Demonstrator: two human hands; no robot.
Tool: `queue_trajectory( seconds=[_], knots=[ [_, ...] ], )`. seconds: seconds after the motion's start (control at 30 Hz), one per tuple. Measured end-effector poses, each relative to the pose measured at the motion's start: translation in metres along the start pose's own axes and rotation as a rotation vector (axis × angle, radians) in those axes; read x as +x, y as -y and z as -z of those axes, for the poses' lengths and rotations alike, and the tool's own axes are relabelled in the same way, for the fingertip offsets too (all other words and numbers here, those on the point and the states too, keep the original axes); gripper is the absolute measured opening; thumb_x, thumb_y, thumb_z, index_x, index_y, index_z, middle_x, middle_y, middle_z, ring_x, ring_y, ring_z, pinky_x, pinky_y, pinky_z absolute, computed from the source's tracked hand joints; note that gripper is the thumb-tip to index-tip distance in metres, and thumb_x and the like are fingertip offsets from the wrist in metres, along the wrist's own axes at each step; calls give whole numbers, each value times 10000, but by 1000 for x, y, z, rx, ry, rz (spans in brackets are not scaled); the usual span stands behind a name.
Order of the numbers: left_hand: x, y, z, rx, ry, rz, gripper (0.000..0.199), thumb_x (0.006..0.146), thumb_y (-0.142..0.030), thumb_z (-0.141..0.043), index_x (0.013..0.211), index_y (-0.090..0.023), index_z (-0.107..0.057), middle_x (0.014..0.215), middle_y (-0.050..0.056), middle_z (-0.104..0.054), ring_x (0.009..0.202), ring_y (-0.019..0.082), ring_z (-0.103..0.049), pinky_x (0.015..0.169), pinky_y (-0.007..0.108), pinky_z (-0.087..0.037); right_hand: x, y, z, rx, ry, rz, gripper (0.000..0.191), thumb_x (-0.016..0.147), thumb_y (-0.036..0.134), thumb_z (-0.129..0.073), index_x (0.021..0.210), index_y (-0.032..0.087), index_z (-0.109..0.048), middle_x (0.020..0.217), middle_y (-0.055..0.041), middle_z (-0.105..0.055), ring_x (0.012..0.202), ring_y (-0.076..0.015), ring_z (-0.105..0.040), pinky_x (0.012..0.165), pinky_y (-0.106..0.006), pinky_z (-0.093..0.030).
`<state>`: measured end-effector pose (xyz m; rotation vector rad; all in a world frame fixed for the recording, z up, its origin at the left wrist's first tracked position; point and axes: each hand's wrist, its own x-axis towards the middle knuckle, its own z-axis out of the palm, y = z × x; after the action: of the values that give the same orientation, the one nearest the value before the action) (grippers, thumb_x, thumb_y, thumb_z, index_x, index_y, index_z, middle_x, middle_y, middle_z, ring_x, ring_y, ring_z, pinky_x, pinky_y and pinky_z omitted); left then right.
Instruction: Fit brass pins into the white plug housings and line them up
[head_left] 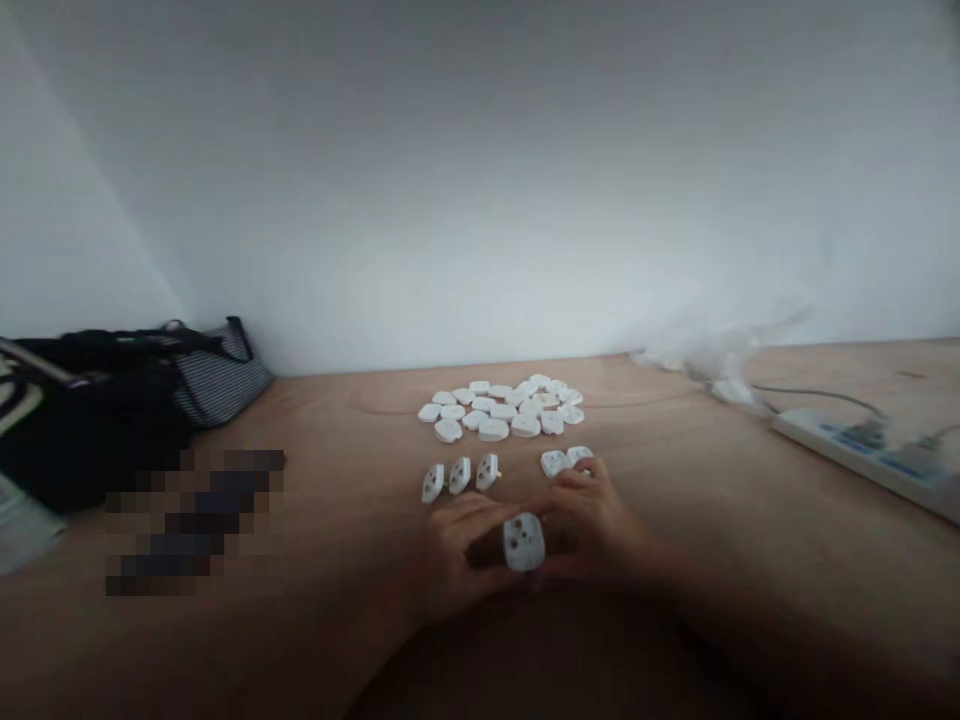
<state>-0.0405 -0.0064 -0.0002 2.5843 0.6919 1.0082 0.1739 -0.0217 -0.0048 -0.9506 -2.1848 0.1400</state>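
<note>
A white plug adapter [524, 542] is held up close to me, its holed face turned my way. My left hand [459, 545] pinches it from the left, fingers closed. From the right, my right hand [592, 515] is also closed on it, the fingertips near its top edge. Just beyond my left hand, three similar adapters [460, 475] stand in a row on edge, with a metal pin showing at the rightmost one. Two more adapters [555, 463] lie side by side behind my right hand, which partly hides one.
Farther back on the wooden table [345, 440] is a cluster of several white adapters [493, 430]. A power strip [862, 450] with cords is at right, near crumpled clear plastic [712, 355]. Black bags [97, 400] and a blurred-out dark object [199, 520] lie at left.
</note>
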Motion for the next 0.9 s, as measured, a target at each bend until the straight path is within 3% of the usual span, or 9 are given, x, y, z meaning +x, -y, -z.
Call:
queue_trajectory(
  seconds=[0.1, 0.27, 0.37, 0.6, 0.8, 0.9],
  knots=[
    [1, -2, -1, 29, -18, 56, 424, 671, -301, -740, 1066, -199, -624, 984, 73, -684, 895, 230, -629, 802, 345, -510, 2, -6, 7, -19, 72, -27, 636, 507, 628, -743, 981, 224, -615, 892, -39, -669, 838, -227, -558, 808, -374, -296],
    [0, -1, -3, 89, -79, 115, 432, 643, -198, -705, 1065, -208, -614, 993, 58, -683, 893, 216, -642, 817, 332, -515, 2, -30, 19, -205, 166, -124, 120, 812, 334, -606, 885, 268, -675, 928, -24, -666, 899, -212, -540, 778, -367, -286],
    [-1, 1, -4, 112, -102, 135, 440, 636, -196, -705, 1065, -208, -612, 992, 55, -684, 898, 217, -643, 828, 332, -514, 1, -40, 21, -275, 221, -150, 128, 819, 265, -587, 881, 305, -691, 943, -18, -658, 906, -215, -534, 769, -373, -283],
    [0, -2, -5, 110, -63, 165, 423, 630, -204, -718, 1043, -203, -626, 986, 57, -687, 898, 220, -643, 828, 339, -513, 3, -38, 13, -235, 259, -172, 67, 792, 318, -628, 798, 306, -694, 903, -1, -661, 907, -218, -532, 775, -381, -273],
    [-1, 0, -6, 111, -59, 161, 436, 605, -223, -741, 1028, -211, -636, 978, 55, -688, 893, 228, -636, 821, 345, -508, 3, -34, 8, -208, 151, -228, 81, 786, 173, -594, 784, 228, -654, 782, -9, -676, 845, -208, -556, 781, -370, -297],
    [0, -1, -5, 109, -59, 161, 425, 617, -211, -732, 1029, -215, -629, 973, 54, -680, 897, 230, -624, 819, 355, -500, 3, -29, 8, -126, 30, -219, 176, 816, 173, -549, 962, 222, -634, 833, -23, -683, 809, -191, -576, 774, -357, -332]
  ],
)
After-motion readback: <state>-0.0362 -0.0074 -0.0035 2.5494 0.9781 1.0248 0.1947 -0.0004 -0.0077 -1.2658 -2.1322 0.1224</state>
